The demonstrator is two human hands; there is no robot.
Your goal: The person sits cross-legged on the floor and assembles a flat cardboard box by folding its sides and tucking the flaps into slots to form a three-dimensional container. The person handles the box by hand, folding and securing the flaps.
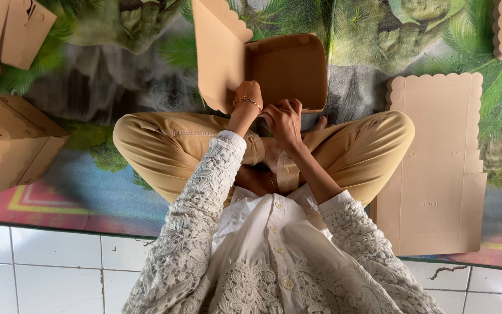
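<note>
Gripping the cardboard box (289,70), both hands bent-wristed.

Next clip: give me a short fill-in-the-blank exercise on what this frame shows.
1. Both hands, left hand and right hand, rest on the near edge of a tan ____ box.
2. The box's scalloped lid stands ____.
3. A bracelet circles the ____ wrist.
4. Flat box blanks lie on the person's ____ side.

Missing: cardboard; open; left; right

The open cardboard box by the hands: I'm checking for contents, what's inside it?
The cardboard box shows only bare brown inner walls; its near bottom edge is covered by the left hand and right hand.
</note>
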